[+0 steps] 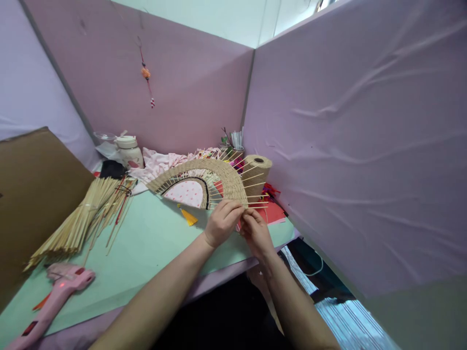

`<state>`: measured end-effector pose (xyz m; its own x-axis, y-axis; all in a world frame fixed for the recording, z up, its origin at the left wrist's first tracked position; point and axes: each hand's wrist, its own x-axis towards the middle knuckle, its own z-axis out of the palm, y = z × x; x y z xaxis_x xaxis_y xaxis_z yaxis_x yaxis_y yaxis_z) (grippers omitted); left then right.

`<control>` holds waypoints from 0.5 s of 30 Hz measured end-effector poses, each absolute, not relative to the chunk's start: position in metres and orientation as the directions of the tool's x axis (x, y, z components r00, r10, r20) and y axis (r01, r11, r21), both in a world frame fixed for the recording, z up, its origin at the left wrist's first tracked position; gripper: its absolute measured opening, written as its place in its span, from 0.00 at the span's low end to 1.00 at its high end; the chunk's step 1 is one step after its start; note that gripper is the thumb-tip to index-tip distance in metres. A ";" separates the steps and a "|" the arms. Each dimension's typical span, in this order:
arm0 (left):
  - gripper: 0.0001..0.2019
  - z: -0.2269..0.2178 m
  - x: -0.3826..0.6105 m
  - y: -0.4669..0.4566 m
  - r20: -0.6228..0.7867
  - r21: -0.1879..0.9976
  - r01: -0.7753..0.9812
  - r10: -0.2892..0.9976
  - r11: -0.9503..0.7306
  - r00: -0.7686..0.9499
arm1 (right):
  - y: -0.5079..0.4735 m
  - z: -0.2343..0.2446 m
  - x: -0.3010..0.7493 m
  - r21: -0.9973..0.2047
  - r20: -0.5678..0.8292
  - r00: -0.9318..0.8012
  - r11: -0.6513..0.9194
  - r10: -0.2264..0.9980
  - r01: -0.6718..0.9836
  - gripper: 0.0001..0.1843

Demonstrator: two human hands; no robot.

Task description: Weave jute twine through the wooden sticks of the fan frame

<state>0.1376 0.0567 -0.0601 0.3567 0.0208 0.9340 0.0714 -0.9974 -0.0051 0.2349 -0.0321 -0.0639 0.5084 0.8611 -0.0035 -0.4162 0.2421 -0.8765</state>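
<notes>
A half-round fan (pixel 225 176) of woven twine on thin bamboo sticks is tilted up over the table. At its centre is a pink dotted cloth panel (pixel 185 193) edged by a dark line, and a yellow tassel (pixel 188 217) hangs below. My left hand (pixel 223 222) is closed on the lower right end of the woven band. Beside it, my right hand (pixel 257 234) has its fingertips pinched at the band's edge, on what looks like the twine; the fingers partly hide it. Bare stick ends poke out past the band above both hands.
Behind the fan stands a large roll of twine (pixel 258 177). Red sheets (pixel 274 213) lie at the right. On the left are bundled bamboo sticks (pixel 78 214), a pink glue gun (pixel 60 294) with a red light, and cardboard (pixel 36 194). A bottle (pixel 129 153) stands near the wall.
</notes>
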 end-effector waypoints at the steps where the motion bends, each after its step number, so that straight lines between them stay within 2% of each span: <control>1: 0.08 -0.061 0.137 0.057 0.931 0.003 0.067 0.027 -0.998 0.363 | -0.034 -0.062 0.234 -0.877 -0.029 0.460 0.198 0.888 -0.438 0.16; 5: 0.09 -0.064 0.134 0.057 0.929 0.051 0.093 0.081 -0.994 0.360 | -0.041 -0.053 0.235 -0.876 -0.061 0.353 0.119 0.934 -0.467 0.17; 8: 0.12 -0.063 0.132 0.057 0.935 0.048 0.079 0.072 -0.996 0.347 | -0.045 -0.050 0.237 -0.879 -0.058 0.290 0.088 0.955 -0.469 0.16; 12: 0.15 -0.063 0.129 0.057 0.939 0.022 0.013 0.025 -1.000 0.344 | -0.043 -0.054 0.238 -0.904 -0.034 0.309 0.102 0.951 -0.415 0.15; 15: 0.15 -0.065 0.127 0.057 0.941 0.010 0.009 0.013 -1.000 0.338 | -0.039 -0.061 0.243 -0.951 0.028 0.382 0.143 0.924 -0.275 0.16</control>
